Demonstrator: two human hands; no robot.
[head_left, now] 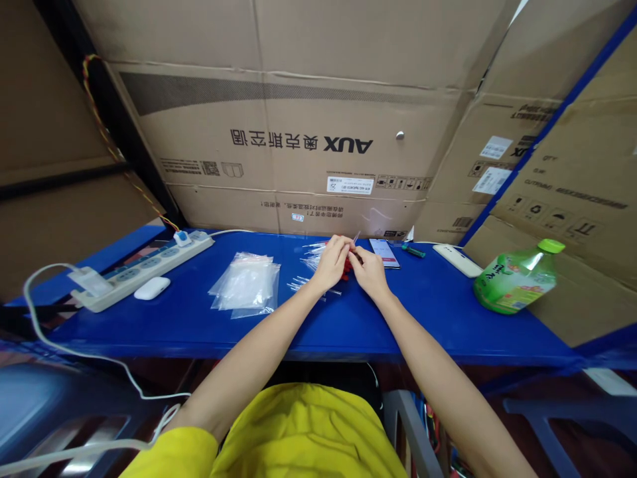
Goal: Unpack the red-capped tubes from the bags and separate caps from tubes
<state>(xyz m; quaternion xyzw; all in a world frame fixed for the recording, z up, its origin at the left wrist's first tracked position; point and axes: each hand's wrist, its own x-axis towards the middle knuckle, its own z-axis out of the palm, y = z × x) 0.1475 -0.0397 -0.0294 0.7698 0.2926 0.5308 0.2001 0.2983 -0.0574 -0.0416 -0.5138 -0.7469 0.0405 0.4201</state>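
My left hand and my right hand meet at the middle back of the blue table. The fingers of both are curled together around a small clear plastic piece with a red part between them. Thin clear tubes or bags lie on the table under and behind my left hand. A pile of clear zip bags lies to the left of my left forearm.
A white power strip and a white earbud case sit at the left. A phone, a green pen, a white case and a tipped green bottle lie at the right. Cardboard boxes wall the back.
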